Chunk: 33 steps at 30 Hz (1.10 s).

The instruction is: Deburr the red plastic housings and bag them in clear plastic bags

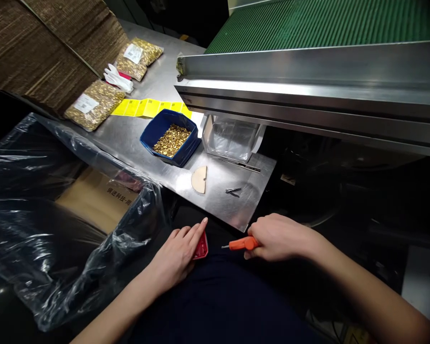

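My left hand (179, 251) is closed around a small red tray-like piece (201, 247) with a pale rim, low in front of my body. Its fingers lie over the piece and hide much of it; the index finger points forward. To the right, my right hand (272, 236) grips an orange air blow gun (244, 243), whose thin metal tip points left toward the red piece without touching it. Beyond the hands, tweezers-like nippers (232, 191) and a half-round wooden piece (199, 179) lie on the metal table (215, 203).
A blue bin (152, 138) holds many small brass-coloured parts (172, 140). Behind it are yellow labels (143, 108), bagged parts (95, 102) and white gloves (118, 79). A plastic-lined box (103, 196) stands left. A clear container (232, 138) sits below the green conveyor (308, 26).
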Each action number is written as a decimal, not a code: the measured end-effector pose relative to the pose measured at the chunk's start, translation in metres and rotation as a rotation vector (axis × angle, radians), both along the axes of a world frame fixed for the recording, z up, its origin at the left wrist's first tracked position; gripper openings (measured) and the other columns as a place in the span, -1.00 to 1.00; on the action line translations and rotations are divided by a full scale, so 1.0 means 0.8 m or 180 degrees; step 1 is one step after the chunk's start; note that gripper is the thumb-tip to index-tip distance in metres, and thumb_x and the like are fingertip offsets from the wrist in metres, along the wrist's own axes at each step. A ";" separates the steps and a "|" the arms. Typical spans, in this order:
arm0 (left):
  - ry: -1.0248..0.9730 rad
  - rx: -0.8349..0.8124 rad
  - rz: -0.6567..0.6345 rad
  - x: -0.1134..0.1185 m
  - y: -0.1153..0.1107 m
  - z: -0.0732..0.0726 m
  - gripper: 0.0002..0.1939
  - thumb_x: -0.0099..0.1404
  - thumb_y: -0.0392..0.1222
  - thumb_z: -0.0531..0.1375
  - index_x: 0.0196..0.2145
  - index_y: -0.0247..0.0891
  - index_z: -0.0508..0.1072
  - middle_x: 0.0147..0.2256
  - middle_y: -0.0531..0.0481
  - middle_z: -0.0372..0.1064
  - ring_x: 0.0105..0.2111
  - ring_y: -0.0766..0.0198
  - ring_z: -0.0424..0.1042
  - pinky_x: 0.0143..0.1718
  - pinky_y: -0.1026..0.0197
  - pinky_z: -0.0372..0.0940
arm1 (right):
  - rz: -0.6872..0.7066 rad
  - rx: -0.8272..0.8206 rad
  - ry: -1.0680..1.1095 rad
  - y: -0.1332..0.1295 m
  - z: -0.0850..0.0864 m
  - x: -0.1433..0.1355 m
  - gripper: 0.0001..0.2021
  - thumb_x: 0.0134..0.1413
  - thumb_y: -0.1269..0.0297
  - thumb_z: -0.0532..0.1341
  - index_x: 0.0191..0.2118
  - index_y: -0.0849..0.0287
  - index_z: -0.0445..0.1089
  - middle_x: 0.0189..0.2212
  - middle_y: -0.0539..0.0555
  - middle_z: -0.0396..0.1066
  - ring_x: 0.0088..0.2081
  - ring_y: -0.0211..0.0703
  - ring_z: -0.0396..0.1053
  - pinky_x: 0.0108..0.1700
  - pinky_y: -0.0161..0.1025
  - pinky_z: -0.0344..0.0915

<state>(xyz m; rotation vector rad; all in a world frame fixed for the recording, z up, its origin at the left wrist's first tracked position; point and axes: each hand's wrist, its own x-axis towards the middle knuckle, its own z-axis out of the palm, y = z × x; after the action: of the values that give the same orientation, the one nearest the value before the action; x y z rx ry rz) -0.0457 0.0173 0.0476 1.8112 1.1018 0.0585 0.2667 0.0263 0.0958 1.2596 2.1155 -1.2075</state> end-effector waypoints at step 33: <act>-0.1618 -0.2432 0.2500 0.008 -0.029 -0.018 -0.31 0.29 0.03 0.32 0.31 -0.10 0.28 0.17 -0.17 0.45 0.10 -0.08 0.46 0.07 0.09 0.38 | -0.1242 0.1750 -0.1945 0.018 -0.191 0.153 -0.47 0.32 0.50 -0.05 0.36 0.14 0.13 0.13 0.38 0.33 -0.08 0.11 0.51 -0.29 -0.16 0.38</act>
<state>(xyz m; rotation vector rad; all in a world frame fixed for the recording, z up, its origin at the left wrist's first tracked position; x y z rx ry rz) -0.0390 -0.0056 0.0332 0.5743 1.1719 0.4675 0.3895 0.0404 -0.0567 2.0316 1.8179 -0.2558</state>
